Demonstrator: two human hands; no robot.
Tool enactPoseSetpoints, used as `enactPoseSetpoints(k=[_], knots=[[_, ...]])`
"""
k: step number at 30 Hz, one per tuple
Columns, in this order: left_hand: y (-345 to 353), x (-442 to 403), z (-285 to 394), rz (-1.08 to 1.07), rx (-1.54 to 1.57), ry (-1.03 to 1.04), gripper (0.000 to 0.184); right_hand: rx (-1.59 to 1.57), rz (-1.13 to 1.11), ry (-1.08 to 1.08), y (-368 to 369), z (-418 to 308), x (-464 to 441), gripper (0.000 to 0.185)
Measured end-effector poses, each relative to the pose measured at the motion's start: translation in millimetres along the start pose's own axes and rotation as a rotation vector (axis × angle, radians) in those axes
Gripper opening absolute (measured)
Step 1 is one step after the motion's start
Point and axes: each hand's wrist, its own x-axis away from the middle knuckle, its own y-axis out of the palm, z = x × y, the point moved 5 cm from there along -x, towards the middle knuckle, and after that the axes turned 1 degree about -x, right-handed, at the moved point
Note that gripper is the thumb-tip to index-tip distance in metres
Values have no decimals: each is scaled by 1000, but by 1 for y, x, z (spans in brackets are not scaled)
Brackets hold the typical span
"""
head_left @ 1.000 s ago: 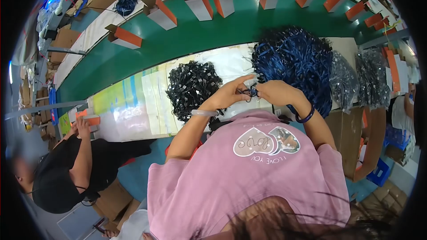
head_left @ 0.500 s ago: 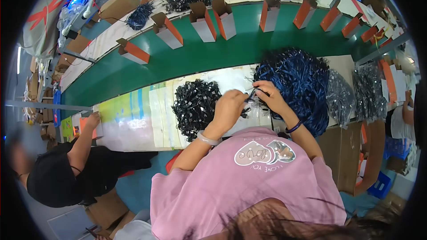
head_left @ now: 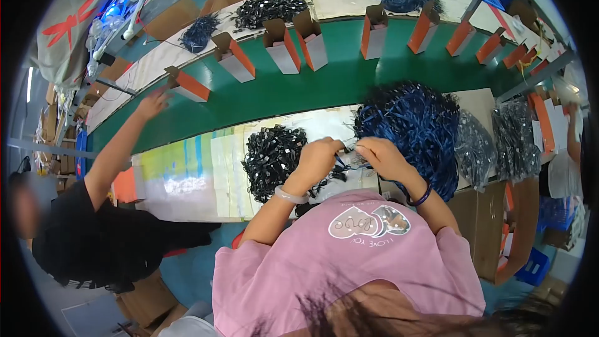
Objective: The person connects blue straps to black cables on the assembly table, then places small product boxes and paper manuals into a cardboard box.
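My left hand [head_left: 319, 161], with a pale bangle at its wrist, is closed in a pinch on a dark blue cord [head_left: 342, 161] that hangs over the white worktop. Facing it, my right hand [head_left: 382, 156] has its fingers pressed together near the cord's other side; whatever they grip is too small to make out. A heap of black straps with shiny pieces [head_left: 273, 161] lies beside my left hand. The large heap of dark blue cords [head_left: 412, 131] is just beyond my right hand.
A green conveyor [head_left: 249, 97] carries several open orange-and-white boxes [head_left: 284, 47]. Clear bags of black parts [head_left: 516, 137] lie at the right, above a cardboard box [head_left: 477, 224]. At the left, a co-worker in black [head_left: 93, 231] reaches over the conveyor.
My hands have drawn slightly apart from their earlier meeting point around the cord. The co-worker's arm has moved from the table to a box on the conveyor. The view has tilted.
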Motion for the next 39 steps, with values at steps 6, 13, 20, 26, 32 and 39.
enactPoseSetpoints(k=[6,13,20,26,32,39], knots=[[25,-8,10,-356,1157,-355,15,-1227,-23,538,32,35,6,30],[16,-14,-5,-204,1157,-444,16,-1385,-167,547,48,18,13,58],[9,-17,3,-240,18,0,17,-221,-146,272,-6,21,10,20],[14,-20,23,-490,733,-125,7,-228,-15,285,-3,38,-2,21],[12,-22,-10,168,550,-286,13,61,-374,293,14,2,18,28],[12,-19,19,-262,484,40,19,-184,-60,122,-23,18,-5,17]])
